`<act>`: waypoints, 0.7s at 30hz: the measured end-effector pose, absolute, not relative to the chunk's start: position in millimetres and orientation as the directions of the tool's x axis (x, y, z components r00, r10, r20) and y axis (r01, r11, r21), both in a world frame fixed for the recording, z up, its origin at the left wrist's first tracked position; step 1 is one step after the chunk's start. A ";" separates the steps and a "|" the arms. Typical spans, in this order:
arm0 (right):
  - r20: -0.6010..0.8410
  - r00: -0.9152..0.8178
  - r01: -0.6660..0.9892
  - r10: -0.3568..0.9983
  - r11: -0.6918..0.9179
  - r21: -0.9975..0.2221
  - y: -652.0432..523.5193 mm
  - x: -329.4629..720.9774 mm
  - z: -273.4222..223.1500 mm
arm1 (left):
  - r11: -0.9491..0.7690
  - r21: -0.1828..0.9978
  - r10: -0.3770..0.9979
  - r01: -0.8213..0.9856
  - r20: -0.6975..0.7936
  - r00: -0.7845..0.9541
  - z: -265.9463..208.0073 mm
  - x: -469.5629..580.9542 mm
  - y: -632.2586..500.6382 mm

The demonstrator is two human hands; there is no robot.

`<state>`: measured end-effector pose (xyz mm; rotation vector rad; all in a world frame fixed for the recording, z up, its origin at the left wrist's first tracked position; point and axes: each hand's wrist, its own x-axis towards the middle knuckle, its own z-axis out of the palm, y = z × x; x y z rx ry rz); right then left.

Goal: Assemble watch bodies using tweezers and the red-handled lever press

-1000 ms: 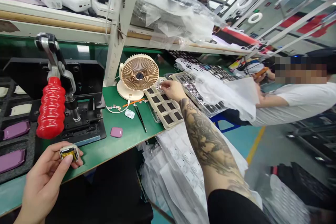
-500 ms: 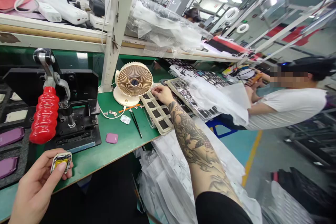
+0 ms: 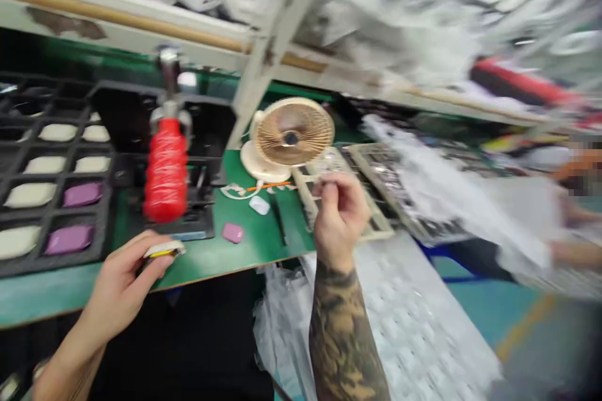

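Observation:
My left hand [image 3: 125, 282] is closed on a small white opened watch case [image 3: 164, 247] with a yellow part inside, held edge-on over the bench front. My right hand [image 3: 341, 219] is raised in front of a beige compartment tray [image 3: 308, 200], fingers pinched. Whatever lies between those fingertips is too blurred to name. On the green bench between the hands are a purple rounded piece [image 3: 232, 233], a small white piece [image 3: 259, 205] and dark tweezers [image 3: 279, 219]. Behind my left hand stands a black press with a red handle [image 3: 165, 172].
A beige fan [image 3: 294, 135] stands at the back by a shelf post [image 3: 263, 69]. On the left, a black tray [image 3: 104, 219] holds white and purple pieces. White plastic sheeting [image 3: 451, 182] covers trays on the right. Another person's arm [image 3: 580, 254] is at the right edge.
The view has swung left and is blurred. My right hand has drawn back from the beige tray, fingers pinched. My left hand has tilted the watch case edge-on.

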<state>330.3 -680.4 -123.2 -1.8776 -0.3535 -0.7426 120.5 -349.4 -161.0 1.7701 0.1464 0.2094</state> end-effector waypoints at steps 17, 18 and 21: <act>0.525 0.740 0.632 0.420 -0.170 -0.756 -558.7 223.4 -140.8 | -0.365 0.912 0.124 -0.185 0.245 0.962 -160.1 125.5 -358.6; 0.535 0.728 0.645 0.429 -0.166 -0.746 -559.4 221.2 -138.7 | -0.385 0.902 0.113 -0.197 0.258 0.960 -160.0 126.0 -359.0; 0.557 0.667 0.701 0.494 -0.164 -0.694 -558.1 218.2 -133.6 | -0.421 0.878 0.092 -0.228 0.292 0.952 -158.6 127.7 -360.1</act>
